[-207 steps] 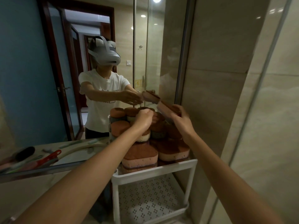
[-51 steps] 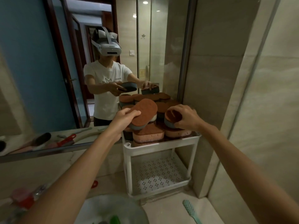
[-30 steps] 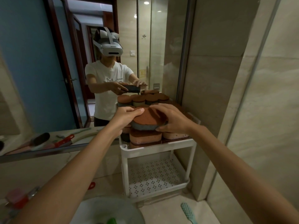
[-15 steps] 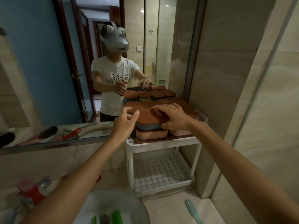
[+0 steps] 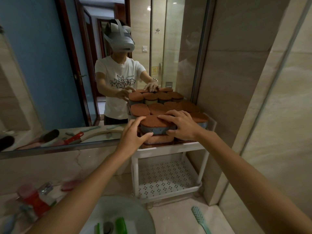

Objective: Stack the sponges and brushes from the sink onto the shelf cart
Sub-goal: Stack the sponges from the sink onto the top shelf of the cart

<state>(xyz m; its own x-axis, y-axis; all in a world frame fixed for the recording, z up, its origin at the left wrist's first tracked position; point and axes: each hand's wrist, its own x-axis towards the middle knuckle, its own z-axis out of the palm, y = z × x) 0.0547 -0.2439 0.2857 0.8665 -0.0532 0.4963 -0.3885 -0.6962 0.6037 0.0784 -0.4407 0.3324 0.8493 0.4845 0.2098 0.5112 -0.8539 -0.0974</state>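
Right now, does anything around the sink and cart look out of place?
A teal brush lies alone on the counter beside the sink, not on the cart. The sponge gripped by the left hand and right hand looks level.

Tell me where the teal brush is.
In the head view's lower right, the teal brush lies on the counter, right of the sink, in front of the shelf cart.

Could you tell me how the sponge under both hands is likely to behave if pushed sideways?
The sponge probably feels light and squashy, given its thick foam body. Flat and wide, it should not roll. Resting on stacked sponges, it might slide.
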